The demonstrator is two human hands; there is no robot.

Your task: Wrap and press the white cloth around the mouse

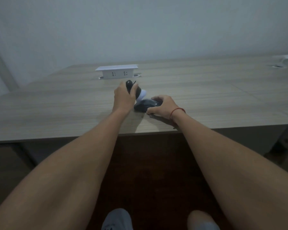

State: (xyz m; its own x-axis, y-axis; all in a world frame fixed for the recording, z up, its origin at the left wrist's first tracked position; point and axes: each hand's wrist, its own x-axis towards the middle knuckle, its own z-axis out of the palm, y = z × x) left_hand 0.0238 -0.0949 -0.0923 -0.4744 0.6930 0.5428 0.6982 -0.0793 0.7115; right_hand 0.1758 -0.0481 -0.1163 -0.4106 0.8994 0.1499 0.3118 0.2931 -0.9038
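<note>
The wooden table (206,90) is carrying everything, and its near edge is lying close to the person's wrists; a hard shove from either hand could be sending the black computer mouse (145,104) sliding toward that edge, since its smooth shell is sitting on a smooth top. The white socket box (116,71) is standing upright just beyond the hands, near but apart from them; a lifted elbow or a forward slip could be knocking the tool against it.

The left hand (123,97) is wrapping its fingers fully round a dark handled tool (131,88), whose pale rounded head (142,95) is pointing down and appears to be touching the rear of the mouse; whether it is a brush or a pad is too dim to tell. Too steep a tilt or too much pressure here could be making the head skid off the curved shell and strike the tabletop.

The right hand (161,105) is curling over the mouse from the right, fingers bent across its front and thumb tucked low at its near side, so it is gripping rather than lying flat; a loose grip could be letting the mouse twist under the tool. A red cord (176,111) is circling that wrist.
</note>
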